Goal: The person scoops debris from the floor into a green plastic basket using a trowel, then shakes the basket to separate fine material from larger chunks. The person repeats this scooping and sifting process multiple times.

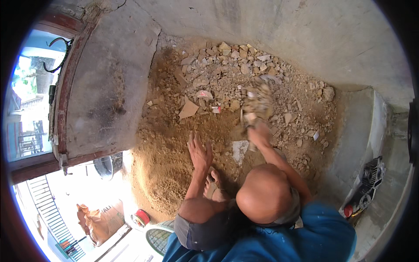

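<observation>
My left hand (200, 151) hangs palm down over loose brown soil (163, 161), fingers stretched out, with nothing in it. My right hand (259, 135) is smeared by motion and looks closed. A blurred streak of stones and debris (257, 100) lies just ahead of it, with a small pale piece by the fingers. What the hand grips is too blurred to name. Around it spreads a heap of broken rubble (220, 61). A flat tan shard (188, 109) lies left of the streak, and a whitish flat piece (239, 151) lies between my hands.
Concrete walls (279, 22) enclose the heap at back and left. A concrete ledge (355, 126) runs along the right, with a dark metal machine part (371, 179) on it. At lower left are a brown paper sack (102, 222), a red roll (141, 217) and a green-rimmed basket (158, 238).
</observation>
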Demonstrator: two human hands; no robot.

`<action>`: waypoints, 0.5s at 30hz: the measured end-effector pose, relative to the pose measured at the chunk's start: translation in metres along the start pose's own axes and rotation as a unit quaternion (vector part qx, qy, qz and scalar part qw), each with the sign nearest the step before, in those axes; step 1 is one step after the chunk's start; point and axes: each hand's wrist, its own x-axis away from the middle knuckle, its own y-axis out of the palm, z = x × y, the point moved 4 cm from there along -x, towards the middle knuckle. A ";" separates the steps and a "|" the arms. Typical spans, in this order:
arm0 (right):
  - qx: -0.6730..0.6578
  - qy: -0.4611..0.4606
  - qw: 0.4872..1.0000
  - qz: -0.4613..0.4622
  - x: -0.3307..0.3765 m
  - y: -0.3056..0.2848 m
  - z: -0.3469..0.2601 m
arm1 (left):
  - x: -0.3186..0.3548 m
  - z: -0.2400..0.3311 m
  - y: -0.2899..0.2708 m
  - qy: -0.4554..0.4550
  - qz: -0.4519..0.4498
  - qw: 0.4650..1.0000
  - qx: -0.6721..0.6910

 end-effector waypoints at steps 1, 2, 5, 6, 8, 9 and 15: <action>-0.086 -0.018 0.996 -0.031 -0.009 0.018 -0.034 | 0.001 0.001 -0.007 -0.007 0.009 1.000 -0.003; -0.073 -0.074 0.993 -0.047 -0.017 0.031 -0.066 | -0.001 0.002 -0.012 -0.009 0.021 1.000 -0.004; 0.113 -0.182 0.973 -0.089 -0.041 0.076 -0.147 | 0.004 -0.003 -0.026 -0.016 0.024 0.999 -0.018; 0.088 -0.173 0.978 -0.077 -0.049 0.076 -0.158 | 0.006 -0.007 -0.030 -0.018 0.037 0.999 -0.031; 0.012 -0.201 0.977 -0.076 -0.054 0.068 -0.168 | 0.011 -0.018 -0.038 -0.030 0.060 0.997 -0.027; -0.050 -0.217 0.975 -0.024 -0.057 0.049 -0.163 | 0.013 -0.025 -0.041 -0.038 0.065 0.997 -0.030; -0.148 -0.010 0.958 0.244 -0.059 -0.127 -0.039 | 0.009 -0.044 -0.036 -0.064 0.069 0.995 -0.019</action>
